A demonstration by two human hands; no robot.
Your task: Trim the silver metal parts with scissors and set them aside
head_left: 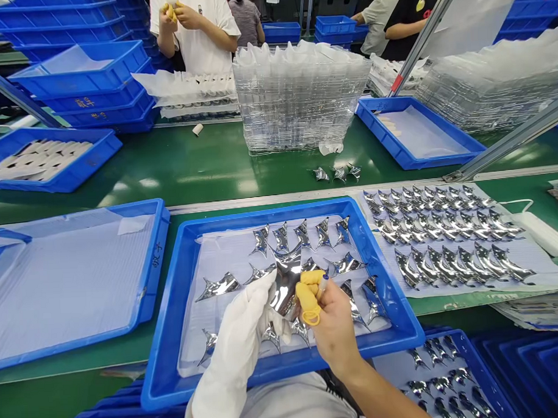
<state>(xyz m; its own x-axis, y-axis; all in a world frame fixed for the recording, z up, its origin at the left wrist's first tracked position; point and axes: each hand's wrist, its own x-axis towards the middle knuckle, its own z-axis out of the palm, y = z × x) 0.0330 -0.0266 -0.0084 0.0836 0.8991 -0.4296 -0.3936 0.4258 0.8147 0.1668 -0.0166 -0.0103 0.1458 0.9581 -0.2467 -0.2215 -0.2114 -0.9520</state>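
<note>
In the head view, the gloved left hand gripped a shiny part above the middle of a blue tray; the right hand, with yellow finger covers, was curled narrow round a small blue-tipped tool, fingers against the part's right side. Both hands and the held part hid some of what lay in the tray. Five more parts made its far row, two lay to the right of the right hand, and three showed along the near side. To the right, a paper sheet bore three rows of parts, too overlapped for a sure count, with one white mask beside it. Beyond the tray, three parts lay on the green bench, in front of one tall clear stack that blocked the view behind it. Two metal bars slanted across the right side, one reaching before the far right tray. On the left stood a paper-lined tray, a farther tray of pale pieces and a tray stack. Four people showed at the far side.
</note>
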